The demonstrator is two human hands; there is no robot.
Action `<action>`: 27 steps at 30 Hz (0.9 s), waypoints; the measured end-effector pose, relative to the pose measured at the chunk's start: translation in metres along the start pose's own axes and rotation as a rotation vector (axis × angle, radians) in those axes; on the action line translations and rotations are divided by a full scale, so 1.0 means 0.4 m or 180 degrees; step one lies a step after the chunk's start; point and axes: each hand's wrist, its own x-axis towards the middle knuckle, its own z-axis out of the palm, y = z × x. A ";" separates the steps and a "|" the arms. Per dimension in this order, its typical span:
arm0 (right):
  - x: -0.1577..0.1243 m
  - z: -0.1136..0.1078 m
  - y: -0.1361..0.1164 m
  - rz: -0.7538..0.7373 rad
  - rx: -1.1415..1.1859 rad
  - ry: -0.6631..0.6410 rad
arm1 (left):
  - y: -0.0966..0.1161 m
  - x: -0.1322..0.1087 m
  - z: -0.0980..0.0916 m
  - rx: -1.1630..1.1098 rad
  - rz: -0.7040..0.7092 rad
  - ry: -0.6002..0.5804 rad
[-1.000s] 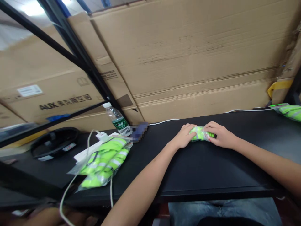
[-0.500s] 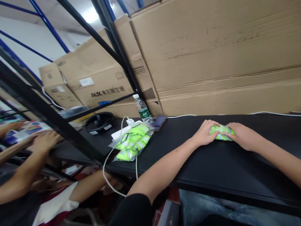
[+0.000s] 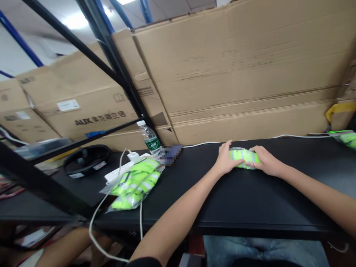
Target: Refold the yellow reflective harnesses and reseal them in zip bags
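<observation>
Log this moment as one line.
Neon-yellow reflective vest in clear plastic | left hand: left end | right hand: right end | surface: black tabletop

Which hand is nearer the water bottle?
Left. The left hand touches the bagged neon-green bundle, right of the water bottle; the right hand, on the bundle's other end, is farther.

Left hand (image 3: 226,160) and right hand (image 3: 266,161) curl inward, palms down, arms (image 3: 178,222) outstretched.

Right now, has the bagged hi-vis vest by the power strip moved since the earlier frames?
No. The bagged hi-vis vest still lies against the white power strip; only the view shifted.
</observation>
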 end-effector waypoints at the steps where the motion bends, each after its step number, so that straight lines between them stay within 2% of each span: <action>1: 0.000 -0.001 -0.001 -0.0046 0.0078 0.0060 | -0.005 0.003 -0.005 -0.0030 -0.0140 -0.0053; 4: 0.001 -0.011 -0.013 -0.0236 0.0280 0.0191 | -0.020 0.007 -0.024 -0.0249 -0.0387 -0.0349; 7: 0.005 -0.022 -0.030 -0.0273 0.0409 0.0358 | -0.025 0.006 -0.033 -0.0529 -0.0402 -0.0363; 10: 0.006 -0.023 -0.037 -0.0038 0.0486 0.0630 | -0.016 0.005 -0.030 -0.0767 -0.0343 -0.0163; 14: 0.004 -0.021 -0.034 0.0498 0.0655 0.0933 | 0.010 0.004 -0.028 -0.1062 -0.0242 0.0000; 16: 0.002 -0.026 -0.035 0.0678 0.0788 0.0884 | 0.021 0.002 -0.032 -0.1194 -0.0194 0.0008; 20: -0.001 -0.050 -0.054 0.0746 0.1066 0.0696 | 0.036 -0.003 -0.038 -0.1461 -0.0161 -0.0082; 27: 0.004 -0.068 -0.081 0.0847 0.1503 0.0832 | 0.046 -0.006 -0.020 -0.1949 -0.0295 -0.0240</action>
